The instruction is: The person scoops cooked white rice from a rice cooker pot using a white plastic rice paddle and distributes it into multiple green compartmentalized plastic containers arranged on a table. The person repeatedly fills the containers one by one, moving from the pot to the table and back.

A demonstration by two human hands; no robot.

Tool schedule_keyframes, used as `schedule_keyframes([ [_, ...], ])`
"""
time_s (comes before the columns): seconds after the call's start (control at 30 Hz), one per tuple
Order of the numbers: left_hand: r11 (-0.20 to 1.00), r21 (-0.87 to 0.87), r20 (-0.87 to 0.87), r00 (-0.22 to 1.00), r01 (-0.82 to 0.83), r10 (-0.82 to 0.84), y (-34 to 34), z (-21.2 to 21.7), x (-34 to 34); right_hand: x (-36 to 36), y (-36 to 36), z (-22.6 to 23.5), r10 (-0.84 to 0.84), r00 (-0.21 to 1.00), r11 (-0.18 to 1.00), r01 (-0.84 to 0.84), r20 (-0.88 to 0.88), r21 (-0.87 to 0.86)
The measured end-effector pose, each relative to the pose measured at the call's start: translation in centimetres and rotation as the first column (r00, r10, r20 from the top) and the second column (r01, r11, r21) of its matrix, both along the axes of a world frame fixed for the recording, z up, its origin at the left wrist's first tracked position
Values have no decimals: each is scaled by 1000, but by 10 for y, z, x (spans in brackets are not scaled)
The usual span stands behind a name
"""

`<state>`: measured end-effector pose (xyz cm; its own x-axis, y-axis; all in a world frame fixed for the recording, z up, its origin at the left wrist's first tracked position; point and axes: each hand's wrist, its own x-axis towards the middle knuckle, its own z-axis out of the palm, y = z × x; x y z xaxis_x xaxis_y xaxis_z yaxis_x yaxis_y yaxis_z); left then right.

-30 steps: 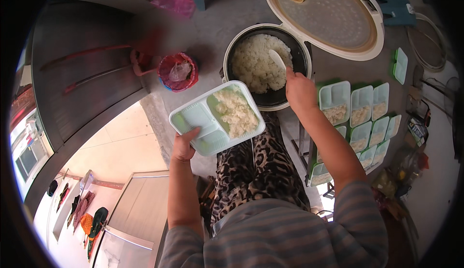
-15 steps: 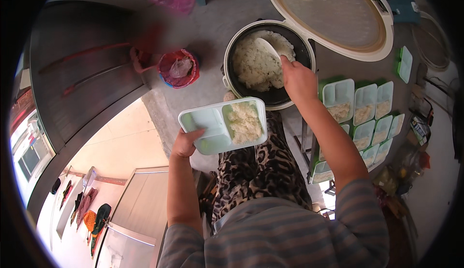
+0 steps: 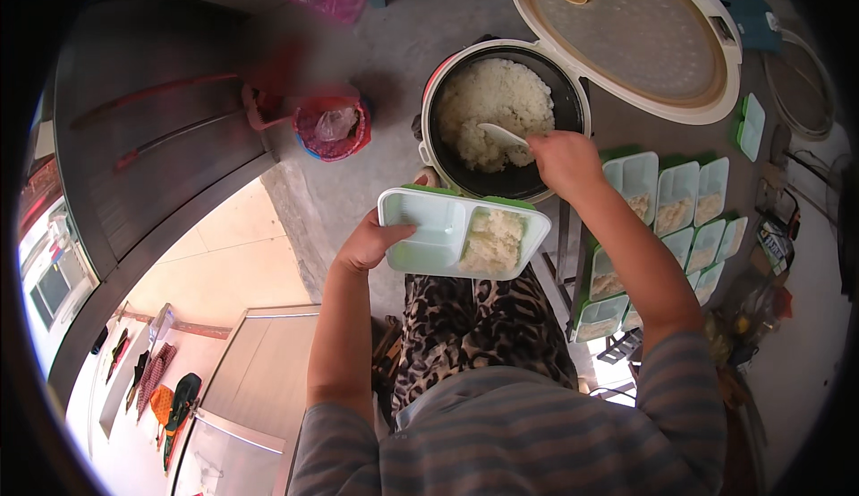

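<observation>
My left hand [image 3: 374, 238] grips the left end of a pale green divided food tray [image 3: 429, 225], thumb over its rim. Cooked rice [image 3: 494, 240] fills the tray's right compartment, while the left side holds none. My right hand [image 3: 567, 163] is closed round the handle of a white rice paddle [image 3: 504, 135]. The paddle's blade is in the rice [image 3: 501, 93] inside a large round rice cooker [image 3: 586, 129], whose inner pot is dark. The tray is held just in front of the cooker, tilted a little.
The cooker's big lid [image 3: 626, 30] stands open at the back right. On the right, several divided trays with rice [image 3: 676, 196] lie in rows. A lone tray [image 3: 750, 127] is farther right. A bin with a red liner [image 3: 333, 127] sits left of the cooker.
The paddle has moved down and toward the near part of the cooker's rice. My left hand has brought the tray to the right, closer under the cooker's front rim.
</observation>
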<state>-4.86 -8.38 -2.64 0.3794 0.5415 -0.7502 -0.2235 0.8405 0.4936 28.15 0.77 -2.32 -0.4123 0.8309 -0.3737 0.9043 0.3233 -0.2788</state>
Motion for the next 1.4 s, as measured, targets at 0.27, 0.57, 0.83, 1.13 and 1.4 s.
schedule_keyframes([
  [0.27, 998, -32, 15, 998, 57, -56, 20, 9, 21, -9, 14, -40, -28, 990, 991, 9, -140, -134],
  [0.57, 991, -137, 4, 1000, -14, 15, 7, 7, 25, -14, 30, -32, -149, 939, 932, 29, -310, -361],
  [0.83, 977, -181, -122, 989, -110, 88, -16, 31, 9, 21, 26, 0, -424, 803, 885, 268, -418, -382],
  [1.13, 945, -132, -108, 953, -297, 285, -23, 32, 11, 50, -7, 86, -528, 695, 849, 421, -488, -320],
  [1.4, 879, -63, -19, 881, -473, 472, -5, 63, 50, 7, -67, 145, -286, 934, 885, 343, -212, 315],
])
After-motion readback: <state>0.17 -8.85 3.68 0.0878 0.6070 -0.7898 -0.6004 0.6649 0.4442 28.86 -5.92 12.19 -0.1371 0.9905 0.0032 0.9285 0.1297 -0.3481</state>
